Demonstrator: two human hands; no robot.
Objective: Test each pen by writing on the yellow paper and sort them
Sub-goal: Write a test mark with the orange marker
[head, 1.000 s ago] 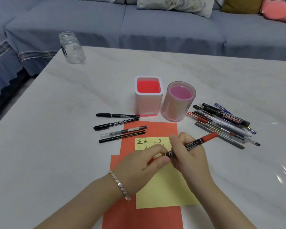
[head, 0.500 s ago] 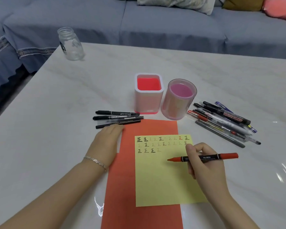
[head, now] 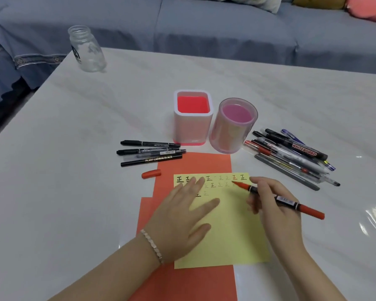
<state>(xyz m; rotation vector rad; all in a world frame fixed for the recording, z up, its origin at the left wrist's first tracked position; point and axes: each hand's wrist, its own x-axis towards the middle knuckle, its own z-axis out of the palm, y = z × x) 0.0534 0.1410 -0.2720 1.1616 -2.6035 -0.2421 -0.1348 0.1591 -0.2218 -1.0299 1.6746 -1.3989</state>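
Testing now: red marker (head: 284, 200), uncapped, in the right hand (head: 278, 222); tip down at the far right part of the yellow paper (head: 232, 235), by the second row of marks; contact cannot be told.
Right grip: fingers and thumb pinching the barrel behind the red front section; rear end sticks out to the right.
Left grip: left hand (head: 182, 216) spread flat, pressing the paper's left half.
Handling, marker: judged light, stiff, smooth plastic; best held close to the tip; felt tip soft, so light pressure.
Handling, paper: thin and limp, lying on an orange sheet (head: 193, 161) on the glossy desk (head: 74, 192); likely to slide unless pinned.
Cap: red cap (head: 151, 173) lies loose at the orange sheet's left edge; round, may roll.
Square holder (head: 192, 131): white wall, red inside, far of the paper; no pens seen in it.
Round holder (head: 228, 137): pink, just right of the square one; no pens seen in it.
Left group (head: 150, 152): four dark pens side by side, left of the holders.
Right pile (head: 291, 157): mixed pens heaped right of the round holder.
Glass jar (head: 88, 55): far left, open, looks empty.
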